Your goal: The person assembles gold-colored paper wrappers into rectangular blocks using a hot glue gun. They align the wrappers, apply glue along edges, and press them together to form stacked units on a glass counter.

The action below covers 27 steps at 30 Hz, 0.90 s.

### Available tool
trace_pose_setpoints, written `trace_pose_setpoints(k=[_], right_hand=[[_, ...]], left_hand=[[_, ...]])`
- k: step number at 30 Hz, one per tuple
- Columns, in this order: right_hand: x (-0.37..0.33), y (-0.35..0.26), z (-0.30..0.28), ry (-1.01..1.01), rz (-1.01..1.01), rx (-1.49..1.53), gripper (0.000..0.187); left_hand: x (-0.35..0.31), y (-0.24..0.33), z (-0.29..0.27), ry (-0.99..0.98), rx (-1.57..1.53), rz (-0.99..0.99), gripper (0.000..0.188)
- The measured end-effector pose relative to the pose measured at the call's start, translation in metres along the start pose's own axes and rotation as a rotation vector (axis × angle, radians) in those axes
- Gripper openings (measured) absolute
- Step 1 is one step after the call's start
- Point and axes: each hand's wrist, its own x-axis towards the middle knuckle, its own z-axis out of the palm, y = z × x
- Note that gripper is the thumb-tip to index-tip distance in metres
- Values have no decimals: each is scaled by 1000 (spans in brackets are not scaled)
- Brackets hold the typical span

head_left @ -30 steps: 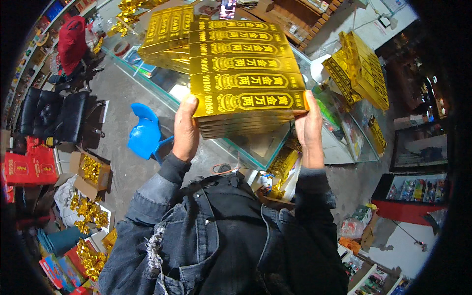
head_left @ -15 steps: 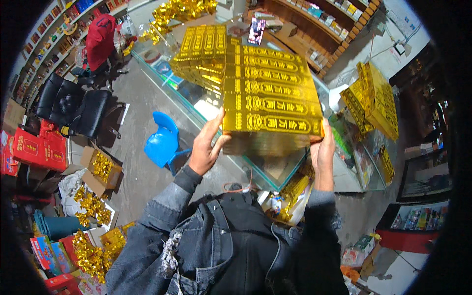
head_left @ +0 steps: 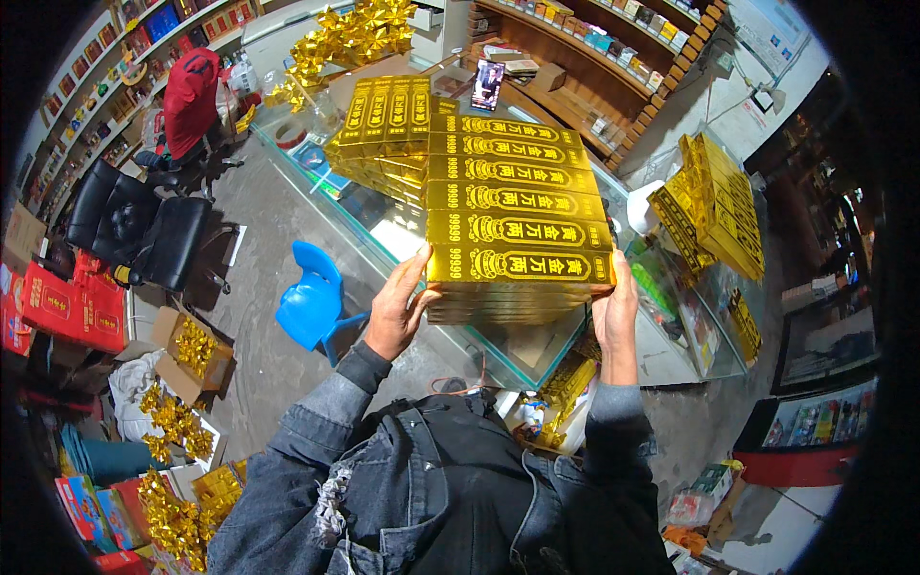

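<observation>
A wide block of stacked gold paper boxes (head_left: 522, 201), with black printing in rows on top, lies over the glass counter (head_left: 508, 359) in front of me. My left hand (head_left: 393, 311) presses its near left corner, thumb and fingers against the side. At the near right corner my right hand (head_left: 616, 311) holds the opposite side, fingers partly hidden behind the edge. Layered edges show on the near face. Against the block's far left stands a second gold stack (head_left: 383, 125), fanned at its side. Whether the held block rests fully on the glass, I cannot tell.
A lit phone (head_left: 488, 84) stands behind the block. Golden foil bows (head_left: 350, 38) heap at the back left. On the right lean more gold pieces (head_left: 724, 206). A blue plastic chair (head_left: 314, 299) and a black office chair (head_left: 144, 225) stand on the left.
The whole view has shifted, so the counter and room sit lower in it. Both hands keep their grip on the block, which seems slightly lower; its blurred near face is now sharper.
</observation>
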Motion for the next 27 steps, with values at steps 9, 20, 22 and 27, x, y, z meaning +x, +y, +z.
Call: trace_pose_setpoints(k=[9,20,22,27], right_hand=[[-2,-27,24,211,-430,-882,45],[-39,-15,101,-300,-639,-1577,58],[-38,-14,100,-290,-658,-1564,58],[-35,-21,92,-293,-654,-1593,58]], left_hand=[[11,21,-14,124,136,75,65],[69,57,-7,-341,516,330,55],[68,55,-7,-344,513,337,56],[68,53,-7,-357,528,339,56]])
